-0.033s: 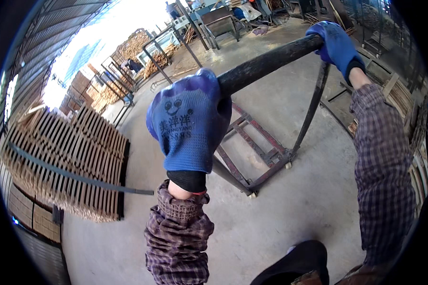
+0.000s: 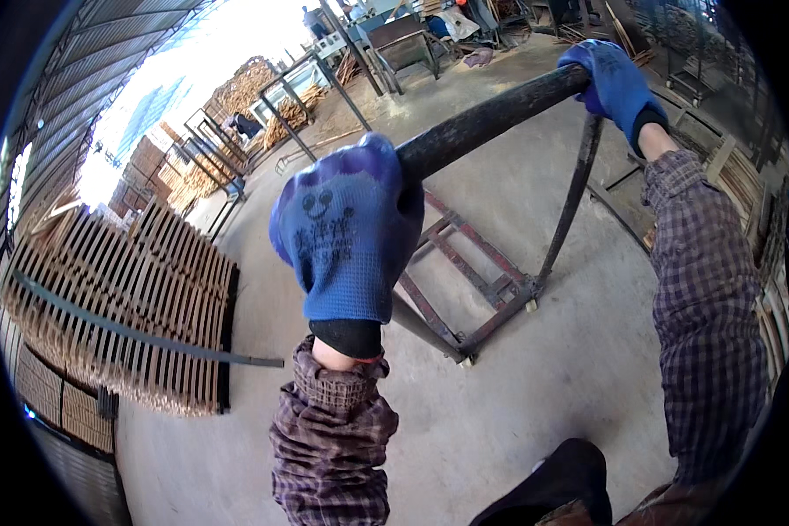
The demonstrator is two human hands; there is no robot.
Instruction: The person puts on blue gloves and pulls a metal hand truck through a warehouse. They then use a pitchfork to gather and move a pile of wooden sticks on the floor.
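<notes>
A grey concrete floor (image 2: 508, 412) spreads beneath everything; on it at the left rises a bulky stack of wooden slats (image 2: 140, 298), layered with gaps between them, a dark flat strip (image 2: 149, 334) lying across its side with one end jutting past; ahead of the person stands a metal trolley (image 2: 575, 188), its reddish-brown base frame (image 2: 475, 235) low on the floor between the two hands' uprights; at the right a low rack (image 2: 621, 216) carries wooden strips (image 2: 735, 191), partly covered by the right sleeve (image 2: 706, 324) and lost in the dark rim; the trolley's black crossbar (image 2: 495, 110) slants up to the right, the left hand (image 2: 346, 223) and right hand (image 2: 618, 83), both in blue gloves, clamped on it well apart; the gloves hide both bar ends, and the left fingertips are out of sight; pale casters (image 2: 531, 305) show under the near corners; a dark trouser leg (image 2: 557, 478) is cut off below.
</notes>
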